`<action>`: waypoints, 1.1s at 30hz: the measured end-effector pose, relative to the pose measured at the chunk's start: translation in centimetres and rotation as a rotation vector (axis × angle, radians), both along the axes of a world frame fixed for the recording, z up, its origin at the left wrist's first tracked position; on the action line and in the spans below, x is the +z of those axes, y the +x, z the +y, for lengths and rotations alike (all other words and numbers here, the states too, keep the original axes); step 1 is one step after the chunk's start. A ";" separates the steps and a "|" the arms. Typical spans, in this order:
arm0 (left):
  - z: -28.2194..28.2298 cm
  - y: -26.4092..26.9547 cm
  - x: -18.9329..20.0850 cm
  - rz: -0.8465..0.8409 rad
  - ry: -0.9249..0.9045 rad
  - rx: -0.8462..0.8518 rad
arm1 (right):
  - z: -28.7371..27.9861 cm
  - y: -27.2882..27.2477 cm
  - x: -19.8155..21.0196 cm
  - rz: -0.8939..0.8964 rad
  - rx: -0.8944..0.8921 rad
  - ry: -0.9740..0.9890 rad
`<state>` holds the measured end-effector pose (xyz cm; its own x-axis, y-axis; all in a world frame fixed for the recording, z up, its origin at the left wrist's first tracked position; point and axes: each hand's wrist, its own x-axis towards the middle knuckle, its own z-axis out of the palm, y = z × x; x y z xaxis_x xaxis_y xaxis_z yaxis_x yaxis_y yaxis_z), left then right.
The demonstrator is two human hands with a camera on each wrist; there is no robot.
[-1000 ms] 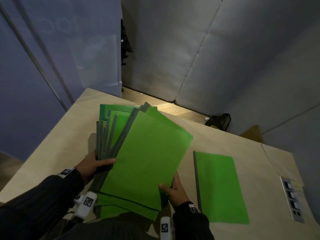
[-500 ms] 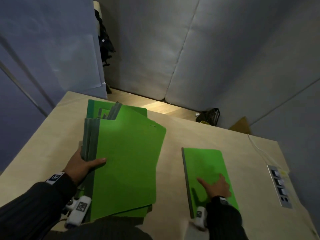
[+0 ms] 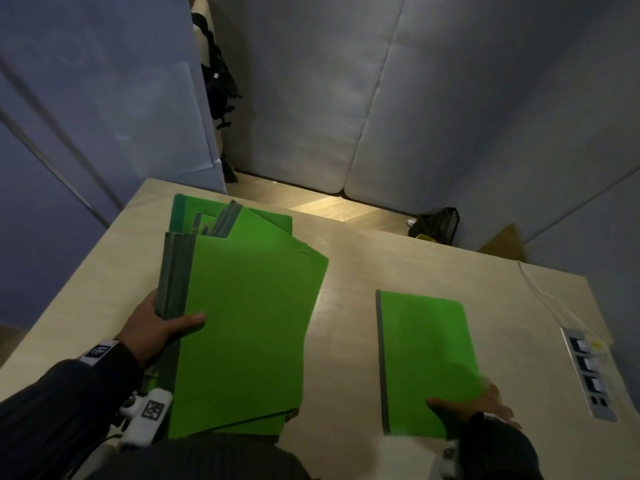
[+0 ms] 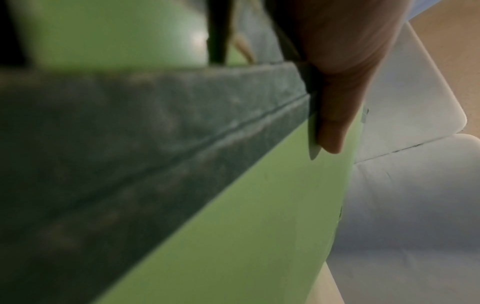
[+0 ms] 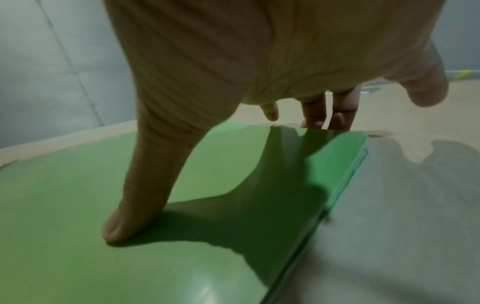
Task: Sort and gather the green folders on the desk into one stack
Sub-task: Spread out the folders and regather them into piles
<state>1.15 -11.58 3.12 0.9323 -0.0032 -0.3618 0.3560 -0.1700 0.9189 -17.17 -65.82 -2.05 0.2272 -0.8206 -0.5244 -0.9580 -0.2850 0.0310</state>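
My left hand (image 3: 156, 327) grips a fanned stack of green folders (image 3: 249, 323) by their grey spines (image 4: 130, 133) at the left of the desk, with its thumb (image 4: 335, 115) lying on the top cover. One more green folder (image 3: 426, 351) with a grey spine lies flat on the desk to the right. My right hand (image 3: 474, 407) is at that folder's near right corner. Its thumb (image 5: 145, 195) presses on the cover and its straight fingers (image 5: 314, 111) reach down past the right edge.
The pale wooden desk (image 3: 346, 306) ends at a far edge with floor beyond. A socket strip (image 3: 585, 368) with a white cable (image 3: 540, 292) sits at the right edge. A black basket (image 3: 436, 225) stands on the floor behind, and grey padded walls surround the desk.
My right hand let go of the stack and moved right onto the single folder, then slid to its near right corner. The stack, now in my left hand alone, has squared up somewhat.
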 end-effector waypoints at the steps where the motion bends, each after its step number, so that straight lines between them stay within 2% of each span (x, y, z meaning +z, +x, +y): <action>1: 0.1 -0.1 -0.2 0.004 0.007 -0.003 | -0.5 -0.2 -0.4 -0.046 -0.042 0.029; 4: 0.1 -0.5 -0.3 0.005 0.014 -0.003 | -0.4 -0.6 -0.2 -0.139 -0.143 0.105; 8: 0.1 -1.0 -0.7 0.023 0.009 -0.003 | -0.4 -2.0 -1.8 -0.260 -0.281 0.243; 11: 0.3 -0.9 -1.4 0.031 -0.011 0.005 | 1.7 -2.8 -1.6 -0.391 -0.327 0.268; 14: 0.5 -0.9 -1.6 0.016 -0.011 0.006 | 3.8 -2.6 0.0 -0.613 -0.356 0.374; 18: 0.9 -0.7 -1.6 0.023 -0.036 0.004 | 6.0 -2.3 3.6 -0.926 -0.377 0.687; 21: 1.1 -0.5 -1.6 0.027 -0.083 -0.004 | 7.6 -2.4 6.2 -1.139 -0.396 0.824; 24: 0.5 -0.4 -1.1 0.014 -0.109 -0.011 | 10.1 -1.6 7.3 -1.268 -0.360 0.950; 26: 0.2 -0.3 -0.7 0.002 -0.112 -0.018 | 12.9 -0.4 7.7 -1.262 -0.214 0.970; 28: 0.0 -0.2 -0.2 -0.007 -0.157 -0.042 | 15.8 1.0 7.6 -1.154 -0.051 0.957; 33: -0.1 0.3 0.8 -0.056 -0.240 -0.053 | 22.0 4.3 7.2 -0.962 0.086 0.975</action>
